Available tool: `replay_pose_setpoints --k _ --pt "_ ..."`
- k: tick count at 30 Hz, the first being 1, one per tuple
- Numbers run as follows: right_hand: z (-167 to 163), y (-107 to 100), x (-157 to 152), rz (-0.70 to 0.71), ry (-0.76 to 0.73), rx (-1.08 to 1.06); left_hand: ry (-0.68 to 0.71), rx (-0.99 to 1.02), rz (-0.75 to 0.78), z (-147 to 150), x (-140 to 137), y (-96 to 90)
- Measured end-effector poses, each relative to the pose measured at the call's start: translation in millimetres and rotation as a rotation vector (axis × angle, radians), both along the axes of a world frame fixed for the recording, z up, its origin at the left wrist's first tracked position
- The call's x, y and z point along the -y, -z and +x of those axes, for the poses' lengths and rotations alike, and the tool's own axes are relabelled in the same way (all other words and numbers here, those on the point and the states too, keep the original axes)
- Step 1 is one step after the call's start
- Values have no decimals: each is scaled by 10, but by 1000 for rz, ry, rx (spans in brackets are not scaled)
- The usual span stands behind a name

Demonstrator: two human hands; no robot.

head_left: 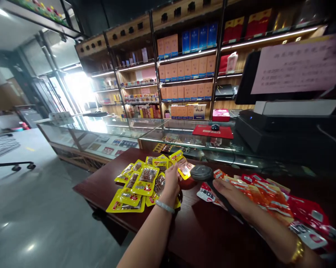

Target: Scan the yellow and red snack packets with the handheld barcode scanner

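Observation:
Held up in my left hand (172,180) is a yellow snack packet (181,163) with a clear window. My right hand (228,191) grips a dark barcode scanner (202,173), its head facing the packet and a bright patch of light showing on the packet's edge. Beside and below my left wrist lies a loose pile of similar yellow packets (145,180) with brown food inside. To the right, partly behind my right hand and forearm, red and orange snack bags (268,193) lie heaped on the dark wooden counter (194,223).
Beyond the counter runs a glass display case (168,130) with a red mat (207,131) and a computer mouse (215,127) on top. A black register (263,130) with a pink paper sign (293,67) stands at right. Shelves of boxes (187,70) line the back; a shopping cart (8,149) is far left.

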State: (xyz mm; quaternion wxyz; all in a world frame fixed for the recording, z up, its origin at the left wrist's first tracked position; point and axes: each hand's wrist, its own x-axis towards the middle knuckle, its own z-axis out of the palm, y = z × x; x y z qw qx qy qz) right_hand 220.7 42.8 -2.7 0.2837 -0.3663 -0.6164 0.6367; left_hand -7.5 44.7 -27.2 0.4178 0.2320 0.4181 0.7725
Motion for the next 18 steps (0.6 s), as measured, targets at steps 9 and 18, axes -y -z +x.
replay_pose_setpoints --k 9,18 --pt "109 -6 5 -116 18 -77 254 -478 -137 139 -1 96" --pt "77 79 33 -45 -24 57 16 -593 -16 289 506 -515"
